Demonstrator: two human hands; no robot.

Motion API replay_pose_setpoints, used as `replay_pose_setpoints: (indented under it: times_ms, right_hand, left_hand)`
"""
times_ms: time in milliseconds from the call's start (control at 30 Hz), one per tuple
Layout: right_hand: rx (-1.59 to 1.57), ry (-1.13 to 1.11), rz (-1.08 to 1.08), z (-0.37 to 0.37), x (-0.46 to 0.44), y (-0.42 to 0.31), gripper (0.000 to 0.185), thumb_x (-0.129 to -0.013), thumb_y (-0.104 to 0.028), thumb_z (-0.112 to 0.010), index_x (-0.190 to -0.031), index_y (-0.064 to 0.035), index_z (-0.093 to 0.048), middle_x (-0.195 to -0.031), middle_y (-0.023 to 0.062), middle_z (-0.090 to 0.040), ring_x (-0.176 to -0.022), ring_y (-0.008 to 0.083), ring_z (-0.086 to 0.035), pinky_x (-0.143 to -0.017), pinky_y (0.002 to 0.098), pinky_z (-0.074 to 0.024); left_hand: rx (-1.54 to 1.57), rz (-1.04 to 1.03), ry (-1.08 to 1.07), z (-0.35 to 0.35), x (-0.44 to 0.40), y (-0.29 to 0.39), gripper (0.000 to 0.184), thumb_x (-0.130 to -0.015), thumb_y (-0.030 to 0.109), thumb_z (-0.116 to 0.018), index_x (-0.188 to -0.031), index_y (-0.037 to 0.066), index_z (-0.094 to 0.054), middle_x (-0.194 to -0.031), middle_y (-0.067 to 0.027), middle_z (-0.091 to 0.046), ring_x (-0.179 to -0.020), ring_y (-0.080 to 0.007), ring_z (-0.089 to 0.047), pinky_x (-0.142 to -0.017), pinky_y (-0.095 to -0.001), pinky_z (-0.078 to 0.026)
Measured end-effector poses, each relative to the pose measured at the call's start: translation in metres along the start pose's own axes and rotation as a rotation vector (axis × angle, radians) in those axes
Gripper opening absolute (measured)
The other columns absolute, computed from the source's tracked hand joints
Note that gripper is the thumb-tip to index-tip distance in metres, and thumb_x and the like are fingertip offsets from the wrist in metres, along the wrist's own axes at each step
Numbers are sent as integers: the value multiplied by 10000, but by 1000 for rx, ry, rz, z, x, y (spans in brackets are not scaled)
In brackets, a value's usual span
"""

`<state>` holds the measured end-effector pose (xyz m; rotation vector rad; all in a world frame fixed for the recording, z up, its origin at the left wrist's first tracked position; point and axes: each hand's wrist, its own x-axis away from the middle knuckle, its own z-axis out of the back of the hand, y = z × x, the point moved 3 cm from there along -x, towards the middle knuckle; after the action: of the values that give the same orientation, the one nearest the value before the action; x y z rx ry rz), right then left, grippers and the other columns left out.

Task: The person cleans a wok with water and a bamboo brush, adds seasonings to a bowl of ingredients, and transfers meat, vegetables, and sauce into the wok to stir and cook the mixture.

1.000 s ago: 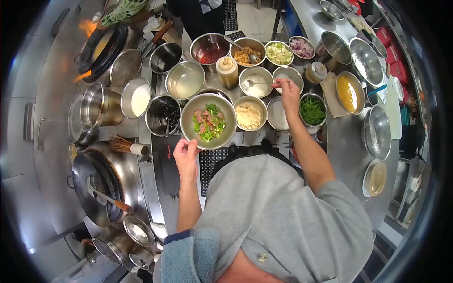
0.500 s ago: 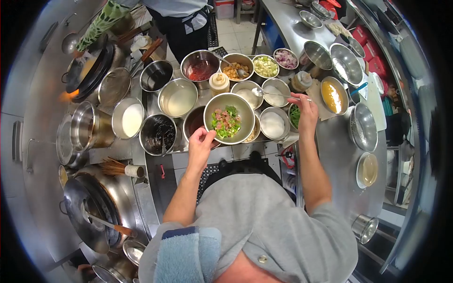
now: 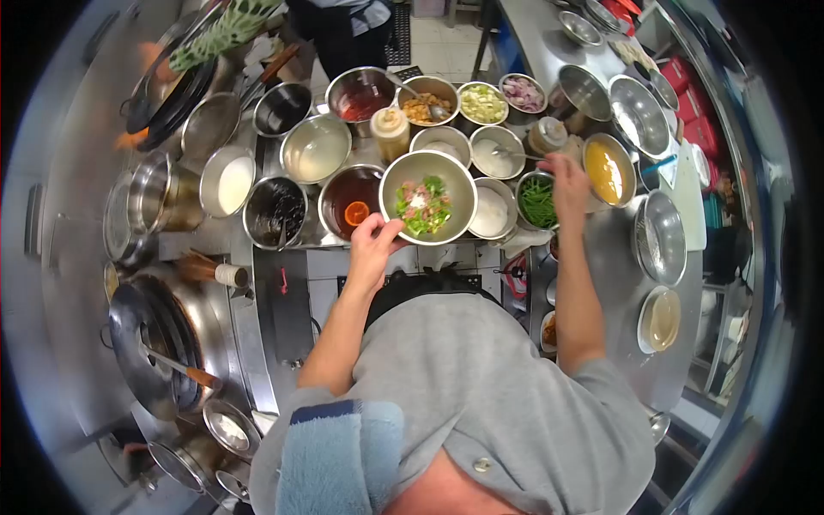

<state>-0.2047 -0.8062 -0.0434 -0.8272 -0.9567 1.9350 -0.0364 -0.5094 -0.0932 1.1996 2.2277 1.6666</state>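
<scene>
nearby, steel counter (image 3: 611,257), tiled floor (image 3: 444,41)

Grey shirt (image 3: 489,378), pale button (image 3: 482,464), blue towel (image 3: 342,463)

Wok (image 3: 143,378) w/ wood-handled ladle (image 3: 190,372) on L, red bins (image 3: 689,103) far R

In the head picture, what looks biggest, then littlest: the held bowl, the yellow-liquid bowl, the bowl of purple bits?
1. Held bowl, though it's probably nearer the camera
2. Yellow-liquid bowl
3. Bowl of purple bits
</scene>
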Motion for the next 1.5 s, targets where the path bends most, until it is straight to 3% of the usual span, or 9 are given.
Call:
replay_pose_setpoints:
  times_ms: [100,167,233,833,967,1167,1200,1333,1500]
  right_hand:
    - [36,-19,26,-31,-14,75,325,-962,-285,-470,-986,-23,-661,-870,105,-719,-772,215,-680,-729,330,-494]
    - [-27,10,9,-44,-13,69,305,-949,-249,-477,-949,-8,-662,-846,126,-708,-783,296,-662,-736,371,-493]
    - [-56,61,23,-50,-16,72,288,-934,-225,-480,-920,-6,-667,-810,121,-702,-778,299,-653,-730,380,-491]
    - [-185,83,-78,-42,-21,88,325,-918,-238,-473,-899,21,-669,-776,137,-710,-747,236,-687,-732,323,-506]
    - [-411,3,-158,-22,-30,93,324,-922,-249,-480,-936,18,-663,-814,121,-722,-782,184,-677,-745,296,-493]
    - [-532,-80,-202,37,-7,16,266,-921,-206,-511,-930,16,-656,-833,112,-717,-801,141,-661,-744,238,-475]
    - [-662,-143,-160,39,3,-2,259,-949,-190,-508,-947,21,-658,-845,110,-708,-823,137,-660,-743,225,-475]
    - [-246,49,223,39,27,-47,285,-984,-199,-486,-1006,31,-654,-867,113,-704,-847,138,-659,-759,237,-479]
    - [-383,-241,-35,-6,32,-4,298,-976,-231,-501,-1000,26,-651,-878,120,-712,-848,132,-654,-770,246,-473]
  left_hand:
    - [-79,-8,71,-10,22,2,136,-919,98,-595,-809,50,-532,-920,-48,-618,-831,-126,-614,-771,-347,-555]
    - [-62,-35,90,-7,35,-5,132,-921,92,-592,-809,49,-536,-914,-51,-624,-831,-131,-614,-769,-353,-553]
    - [-53,-54,118,-4,42,-11,129,-923,86,-588,-809,49,-540,-905,-53,-627,-830,-134,-614,-768,-358,-553]
    - [-56,-108,182,-17,47,-19,135,-914,83,-599,-809,59,-517,-905,-46,-621,-831,-122,-614,-763,-327,-546]
    - [-57,-93,154,-25,38,-18,118,-906,82,-601,-819,44,-530,-895,-49,-617,-814,-131,-620,-758,-332,-560]
    - [-20,-15,28,-44,9,-16,118,-904,102,-606,-822,47,-541,-886,-47,-611,-840,-123,-614,-763,-329,-559]
    - [3,-11,-9,-45,3,-18,120,-905,103,-605,-820,48,-542,-883,-46,-611,-841,-120,-611,-762,-329,-559]
    - [27,18,-98,-37,0,-19,141,-921,124,-593,-807,73,-527,-907,-40,-613,-869,-122,-605,-807,-366,-539]
    - [-7,2,-41,7,43,-8,78,-926,123,-588,-907,48,-580,-940,-47,-626,-898,-134,-612,-845,-385,-526]
